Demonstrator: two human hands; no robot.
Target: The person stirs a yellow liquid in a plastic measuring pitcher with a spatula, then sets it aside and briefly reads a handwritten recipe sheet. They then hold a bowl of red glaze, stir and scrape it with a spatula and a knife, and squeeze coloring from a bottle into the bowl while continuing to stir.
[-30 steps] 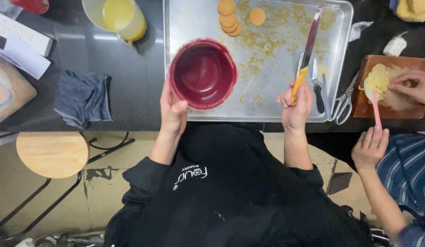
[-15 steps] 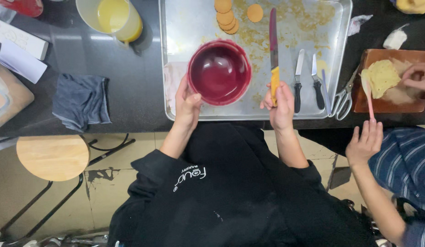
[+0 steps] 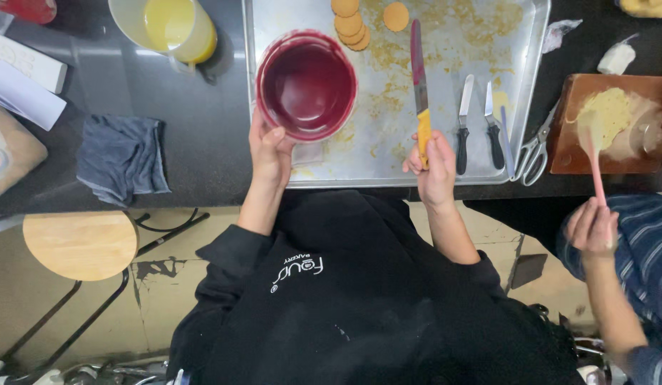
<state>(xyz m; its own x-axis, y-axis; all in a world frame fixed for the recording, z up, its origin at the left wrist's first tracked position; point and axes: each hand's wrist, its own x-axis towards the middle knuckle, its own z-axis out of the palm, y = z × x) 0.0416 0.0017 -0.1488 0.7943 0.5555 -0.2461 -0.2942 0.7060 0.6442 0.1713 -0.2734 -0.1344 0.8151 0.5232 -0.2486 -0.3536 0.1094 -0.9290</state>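
The left hand (image 3: 272,153) grips the near rim of a dark red bowl (image 3: 307,84), thumb on the rim, holding it over the left end of a metal tray (image 3: 445,167) in the upper middle of the frame. The bowl overhangs the tray's left edge slightly, with a yellow jug (image 3: 167,27) close by at upper left. The right hand (image 3: 434,167) is closed around the yellow handle of a long knife (image 3: 418,78), whose reddish blade points away from the person and lies over the crumb-strewn middle of the tray. Between bowl and blade is a strip of open tray; biscuits (image 3: 351,23) lie at its far end. Just right of the knife lie two small black-handled knives (image 3: 476,125), then scissors (image 3: 534,150) at the tray's right edge. A grey cloth (image 3: 123,157) lies on the dark counter at left, well apart from the bowl. At right, another person's hand (image 3: 593,227) holds a pink spatula (image 3: 595,167) over a brown board (image 3: 580,153). Since the earlier frame the bowl has moved left and farther away, and the knife has stayed upright beside it.
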